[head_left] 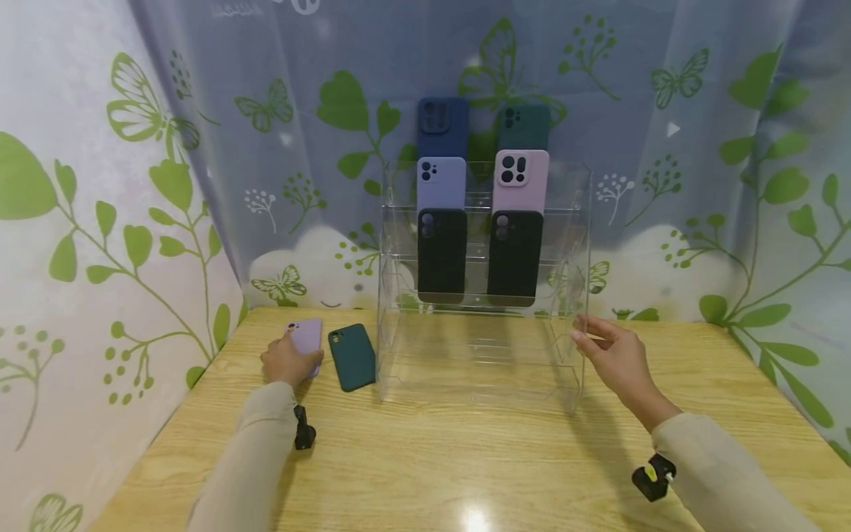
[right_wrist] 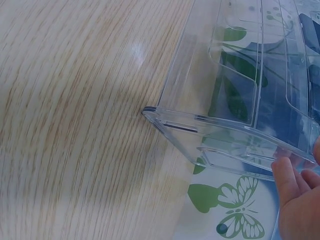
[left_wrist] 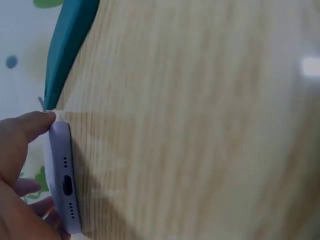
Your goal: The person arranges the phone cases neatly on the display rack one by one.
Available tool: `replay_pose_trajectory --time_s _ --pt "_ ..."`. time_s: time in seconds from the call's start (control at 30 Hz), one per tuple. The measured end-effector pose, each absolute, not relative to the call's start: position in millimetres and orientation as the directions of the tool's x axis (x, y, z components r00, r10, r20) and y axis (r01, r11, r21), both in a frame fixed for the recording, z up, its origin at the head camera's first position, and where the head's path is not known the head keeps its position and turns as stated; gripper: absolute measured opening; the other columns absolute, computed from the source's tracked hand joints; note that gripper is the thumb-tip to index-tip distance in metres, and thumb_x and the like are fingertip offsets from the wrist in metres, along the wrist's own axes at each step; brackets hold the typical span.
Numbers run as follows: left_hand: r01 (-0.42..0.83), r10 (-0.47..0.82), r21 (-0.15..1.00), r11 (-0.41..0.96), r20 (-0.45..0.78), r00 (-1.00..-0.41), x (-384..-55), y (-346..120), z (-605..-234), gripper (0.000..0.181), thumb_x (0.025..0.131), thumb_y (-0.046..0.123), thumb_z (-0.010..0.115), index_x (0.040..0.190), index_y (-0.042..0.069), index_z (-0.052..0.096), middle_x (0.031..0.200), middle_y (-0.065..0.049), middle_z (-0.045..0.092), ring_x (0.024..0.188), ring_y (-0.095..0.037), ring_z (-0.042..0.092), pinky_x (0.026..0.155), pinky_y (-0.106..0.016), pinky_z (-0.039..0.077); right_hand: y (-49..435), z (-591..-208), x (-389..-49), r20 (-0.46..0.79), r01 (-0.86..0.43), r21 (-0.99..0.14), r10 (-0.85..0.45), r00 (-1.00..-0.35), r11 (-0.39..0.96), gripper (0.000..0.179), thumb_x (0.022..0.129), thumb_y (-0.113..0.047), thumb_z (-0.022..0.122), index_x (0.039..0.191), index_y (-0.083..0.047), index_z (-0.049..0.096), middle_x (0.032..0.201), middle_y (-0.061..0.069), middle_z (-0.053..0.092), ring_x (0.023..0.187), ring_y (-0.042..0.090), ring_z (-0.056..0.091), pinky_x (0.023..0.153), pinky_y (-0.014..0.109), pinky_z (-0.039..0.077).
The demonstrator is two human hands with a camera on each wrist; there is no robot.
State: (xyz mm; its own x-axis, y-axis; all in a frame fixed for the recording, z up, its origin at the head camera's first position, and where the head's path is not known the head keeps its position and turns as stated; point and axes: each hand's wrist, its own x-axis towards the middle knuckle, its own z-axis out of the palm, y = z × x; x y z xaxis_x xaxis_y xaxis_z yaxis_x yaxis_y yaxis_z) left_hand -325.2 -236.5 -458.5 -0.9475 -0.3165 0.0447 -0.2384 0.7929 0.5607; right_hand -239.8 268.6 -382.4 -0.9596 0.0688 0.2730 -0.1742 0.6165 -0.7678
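Note:
On the left of the table, my left hand (head_left: 290, 360) grips a lilac phone case (head_left: 307, 335) lying flat. The left wrist view has the thumb at one edge of the lilac case (left_wrist: 62, 177) and fingers at the other. Beside it lies a dark green phone case (head_left: 352, 358), close to the clear tiered display stand (head_left: 565, 362). My right hand (head_left: 618, 362) pinches the stand's right side edge between thumb and fingers. In the right wrist view, fingers (right_wrist: 286, 182) touch the clear side panel (right_wrist: 230, 127); part of that hand is cut off.
Phone cases stand in two columns on the upper tiers: navy (head_left: 452, 144), lavender (head_left: 445, 192) and black (head_left: 442, 258) at left, green (head_left: 532, 133), pink (head_left: 525, 188) and black (head_left: 515, 258) at right. A leaf-printed curtain (head_left: 425, 44) hangs behind the wooden table (head_left: 425, 458).

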Motion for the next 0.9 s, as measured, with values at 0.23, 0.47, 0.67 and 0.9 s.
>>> replay_pose_trajectory --time_s 0.23,0.47,0.67,0.9 --pt "-0.124 -0.208 0.514 0.849 0.110 -0.972 -295 -240 -461 0.078 0.085 0.038 0.065 0.135 -0.017 0.041 0.130 -0.040 0.043 0.114 -0.056 0.040 0.089 -0.060 0.039 269 -383 -240 0.263 -0.170 -0.777 0.067 -0.963 0.607 0.058 0.096 -0.040 0.055 0.141 -0.004 0.048 0.134 0.022 0.054 0.107 0.036 0.063 0.080 0.041 0.055" --pt "-0.070 -0.144 0.485 0.872 0.117 -0.983 -257 -247 -461 0.082 0.084 0.037 0.068 0.134 -0.021 0.038 0.128 -0.042 0.042 0.114 -0.058 0.041 0.089 -0.062 0.040 271 -383 -240 0.269 -0.170 -0.769 0.072 -0.960 0.616 0.058 0.096 -0.041 0.055 0.141 -0.005 0.048 0.133 0.021 0.055 0.106 0.036 0.063 0.080 0.044 0.055" --pt "-0.028 -0.087 0.469 0.883 0.104 -0.991 -244 -250 -455 0.083 0.083 0.038 0.070 0.133 -0.021 0.039 0.123 -0.042 0.046 0.111 -0.057 0.044 0.089 -0.061 0.041 272 -383 -239 0.291 -0.181 -0.761 0.078 -0.954 0.623 0.057 0.096 -0.040 0.056 0.140 -0.004 0.049 0.130 0.022 0.057 0.103 0.035 0.064 0.077 0.040 0.056" --pt "0.004 -0.036 0.454 0.891 0.079 -0.996 -257 -252 -451 0.084 0.085 0.044 0.066 0.137 -0.015 0.038 0.123 -0.041 0.047 0.109 -0.054 0.049 0.085 -0.059 0.044 270 -384 -239 0.277 -0.180 -0.770 0.066 -0.959 0.612 0.056 0.096 -0.038 0.056 0.140 -0.004 0.049 0.132 0.022 0.056 0.105 0.035 0.064 0.078 0.040 0.056"
